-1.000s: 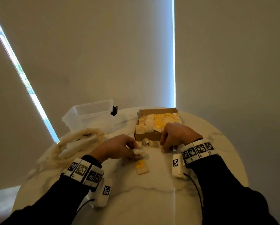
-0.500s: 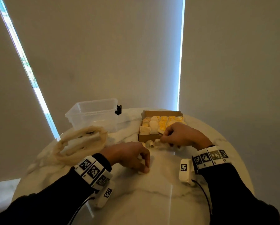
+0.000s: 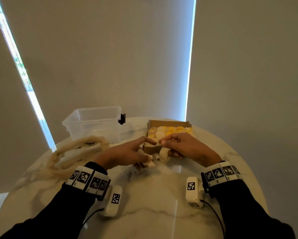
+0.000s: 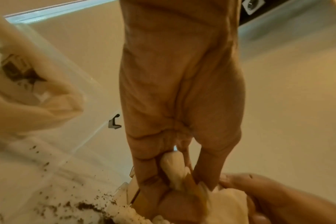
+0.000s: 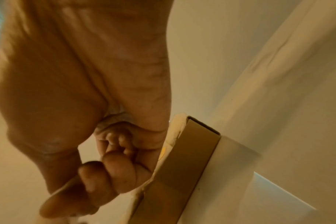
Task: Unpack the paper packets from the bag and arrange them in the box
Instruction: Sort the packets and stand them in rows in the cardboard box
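Both dark-sleeved arms reach toward the table's far edge, the left hand (image 3: pixel 127 153) with fingers curled round a packet (image 4: pixel 175 172), the right hand (image 3: pixel 184 145) pinching another packet (image 3: pixel 163 153), their fingertips nearly touching.

Dim warm cast; bright window slits behind blinds; wrist views blurred.

Box (image 3: pixel 150 149) front wall partly hidden behind hands; bag (image 3: pixel 72 152) motion-blurred.
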Available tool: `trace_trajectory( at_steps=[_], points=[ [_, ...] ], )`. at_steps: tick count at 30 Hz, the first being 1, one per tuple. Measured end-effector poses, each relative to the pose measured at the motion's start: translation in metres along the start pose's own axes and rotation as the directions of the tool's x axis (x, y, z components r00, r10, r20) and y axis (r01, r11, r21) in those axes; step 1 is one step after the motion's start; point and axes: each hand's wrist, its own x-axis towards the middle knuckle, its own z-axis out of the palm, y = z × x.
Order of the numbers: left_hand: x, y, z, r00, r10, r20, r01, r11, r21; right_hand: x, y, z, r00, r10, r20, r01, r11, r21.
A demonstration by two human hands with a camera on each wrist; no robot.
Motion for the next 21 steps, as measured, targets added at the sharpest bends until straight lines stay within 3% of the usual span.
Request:
trace_trajectory(
  at_steps=[8,15,19,21],
  points=[
    [0.009,-0.006,0.007,0.986,0.100,0.133,-0.053,0.946,-0.321,0.003,-0.003,0.011,0.998,-0.020,0.056,0.017,0.998,0.059],
    [0.021,-0.025,0.010,1.000,-0.011,0.005,0.012,0.903,-0.429,0.007,0.005,0.018,0.997,-0.031,-0.066,0.032,0.999,0.014],
    [0.020,-0.034,0.012,0.998,-0.035,-0.044,0.011,0.888,-0.461,0.005,0.009,0.021,0.996,-0.082,-0.038,0.085,0.991,0.100],
    [0.021,-0.035,0.014,0.997,-0.042,-0.059,0.008,0.873,-0.487,0.006,0.011,0.021,0.992,-0.089,-0.093,0.101,0.987,0.123]
  ],
)
